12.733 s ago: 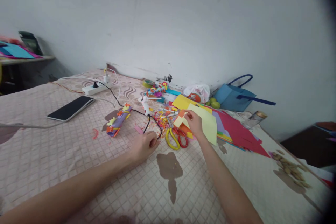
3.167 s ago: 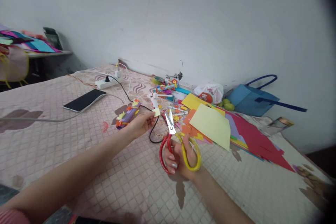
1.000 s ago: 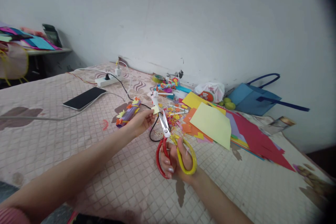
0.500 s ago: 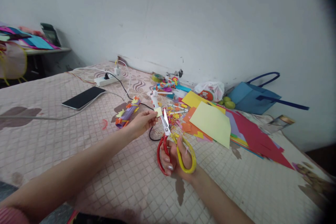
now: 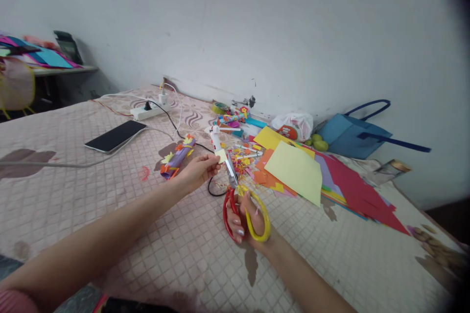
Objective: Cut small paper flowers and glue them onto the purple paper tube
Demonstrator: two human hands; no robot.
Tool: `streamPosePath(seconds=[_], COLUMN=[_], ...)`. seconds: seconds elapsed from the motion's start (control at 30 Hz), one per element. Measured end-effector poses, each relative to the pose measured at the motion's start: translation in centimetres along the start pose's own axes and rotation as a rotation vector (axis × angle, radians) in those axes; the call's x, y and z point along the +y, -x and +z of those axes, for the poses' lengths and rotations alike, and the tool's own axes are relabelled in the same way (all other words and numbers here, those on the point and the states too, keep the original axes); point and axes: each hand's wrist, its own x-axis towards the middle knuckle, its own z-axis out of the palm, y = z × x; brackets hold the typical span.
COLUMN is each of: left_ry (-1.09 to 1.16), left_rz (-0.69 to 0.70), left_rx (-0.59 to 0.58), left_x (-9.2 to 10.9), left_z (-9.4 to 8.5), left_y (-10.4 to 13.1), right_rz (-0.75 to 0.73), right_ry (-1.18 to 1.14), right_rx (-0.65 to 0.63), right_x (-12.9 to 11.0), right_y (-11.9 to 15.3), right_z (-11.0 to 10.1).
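Between its thumb and fingers, my left hand (image 5: 201,170) pinches a small pale yellow paper piece (image 5: 222,156). My right hand (image 5: 246,215) is wrapped round the scissors (image 5: 231,174), which have one red and one yellow handle. The blades look nearly closed and point up at the paper's right side; whether they touch it I cannot tell. A white glue gun (image 5: 216,141) lies just beyond the paper. Left of it rests a purple paper roll (image 5: 177,159) with orange and yellow cutouts. Coloured scraps (image 5: 245,161) are scattered to the right of the blades.
A phone (image 5: 115,136) and a power strip (image 5: 149,111) with cables lie at the left. Coloured sheets (image 5: 295,171) spread to the right, a pale yellow one on top. Behind them are a plastic bag (image 5: 303,124), green fruit (image 5: 320,145) and a blue bag (image 5: 354,134).
The scissor blades have come together from a wider opening, and the handles have drawn closer. My left hand keeps its pinch on the paper.
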Motion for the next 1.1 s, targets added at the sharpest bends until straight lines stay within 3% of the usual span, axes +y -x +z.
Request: streamPosePath(seconds=[0.47, 0.83, 1.1], left_ry=[-0.009, -0.117, -0.109], left_rz=[0.009, 0.061, 0.053], left_rx=[-0.009, -0.1, -0.156], left_x=[0.2, -0.1, -0.3], left_z=[-0.3, -0.4, -0.5], left_y=[-0.3, -0.2, -0.1], right_rz=[-0.009, 0.05, 0.047], right_ry=[0.038, -0.086, -0.128], right_rx=[0.059, -0.045, -0.051], right_x=[0.3, -0.4, -0.5], right_y=[0.1, 0.4, 0.4], right_z=[0.0, 0.4, 0.4])
